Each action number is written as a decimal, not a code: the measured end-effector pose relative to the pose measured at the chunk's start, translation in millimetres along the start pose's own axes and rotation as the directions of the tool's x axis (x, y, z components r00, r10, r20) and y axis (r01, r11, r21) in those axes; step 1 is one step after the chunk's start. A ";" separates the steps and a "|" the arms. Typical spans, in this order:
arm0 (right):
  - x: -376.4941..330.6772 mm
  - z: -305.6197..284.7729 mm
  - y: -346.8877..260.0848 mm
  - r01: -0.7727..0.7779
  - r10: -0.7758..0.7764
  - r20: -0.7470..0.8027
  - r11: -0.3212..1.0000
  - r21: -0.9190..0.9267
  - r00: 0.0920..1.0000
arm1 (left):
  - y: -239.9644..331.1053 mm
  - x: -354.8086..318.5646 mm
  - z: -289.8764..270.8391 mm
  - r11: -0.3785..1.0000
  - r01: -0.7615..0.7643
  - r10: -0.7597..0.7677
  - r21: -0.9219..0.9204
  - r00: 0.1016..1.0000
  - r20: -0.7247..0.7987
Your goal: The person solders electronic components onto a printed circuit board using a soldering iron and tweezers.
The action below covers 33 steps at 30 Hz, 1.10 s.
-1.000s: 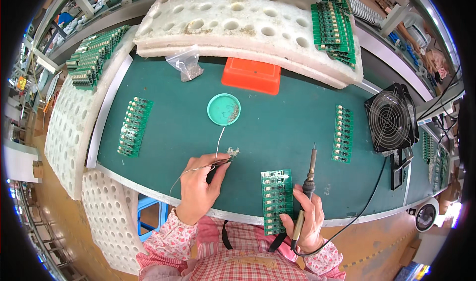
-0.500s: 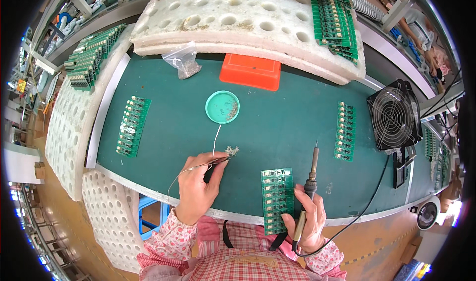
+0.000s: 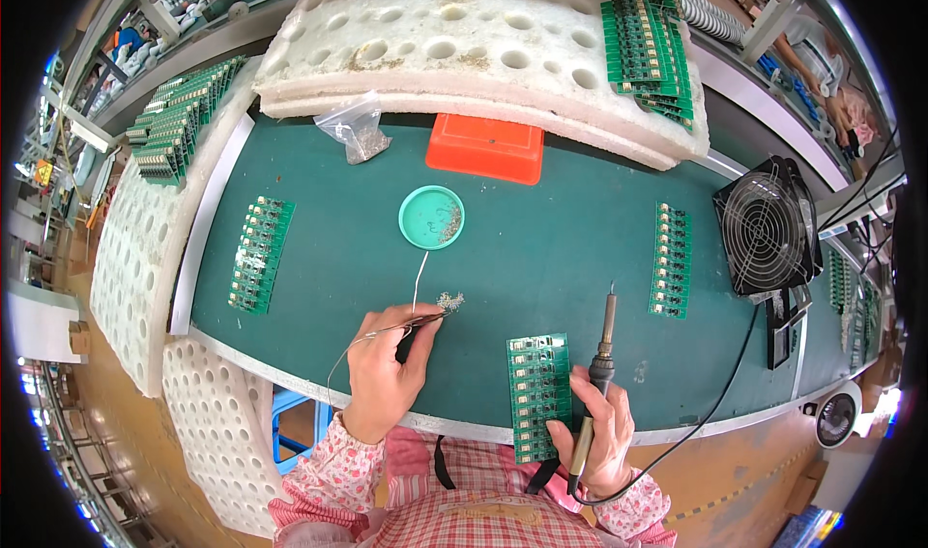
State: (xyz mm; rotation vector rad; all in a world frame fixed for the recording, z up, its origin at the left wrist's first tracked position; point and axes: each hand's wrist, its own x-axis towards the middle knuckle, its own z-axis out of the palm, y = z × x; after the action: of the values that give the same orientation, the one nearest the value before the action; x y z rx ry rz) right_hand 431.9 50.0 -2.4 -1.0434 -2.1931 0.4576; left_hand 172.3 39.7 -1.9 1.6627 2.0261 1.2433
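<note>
The circuit board (image 3: pixel 538 432) has a smooth, glossy green face with shiny metallic spots, while the soldering iron (image 3: pixel 605 345) pairs a dull metal shaft with a dark matt collar. Glossy moulded plastic forms the red tray (image 3: pixel 485 148), smooth plastic the teal dish (image 3: pixel 414 229), and crinkled, shiny clear film the bag (image 3: pixel 350 123). The tabletop (image 3: pixel 551 248) looks matt, the white foam slab (image 3: pixel 416 50) rough and stained, and the apron (image 3: pixel 464 529) is woven checked cloth.

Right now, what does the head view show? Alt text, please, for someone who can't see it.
A person's right hand holds a soldering iron beside a green circuit board at the near edge of a worktable. The left hand pinches what look like tweezers by a pile of tiny parts; a teal dish and red container lie beyond.
</note>
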 end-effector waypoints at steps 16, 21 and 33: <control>3.5 1.6 -4.9 -0.037 0.037 -0.002 0.999 -0.014 0.999 | 27.1 -7.8 18.7 0.980 -0.131 0.151 -0.153 0.980 0.130; -1.1 -0.7 0.3 -0.053 0.053 -0.040 0.998 0.016 0.998 | 25.3 -13.6 28.5 0.969 -0.116 0.152 -0.219 0.976 0.158; -11.0 0.0 6.3 -0.064 0.077 -0.089 0.988 0.140 0.993 | 29.6 -9.8 28.6 0.974 -0.178 0.202 -0.143 0.964 0.174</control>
State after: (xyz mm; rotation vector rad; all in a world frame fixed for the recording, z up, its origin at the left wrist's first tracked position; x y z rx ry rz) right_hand 440.5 45.4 -10.5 -1.0493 -2.0174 0.5707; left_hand 214.4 43.6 -0.9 1.8712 1.6766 1.1948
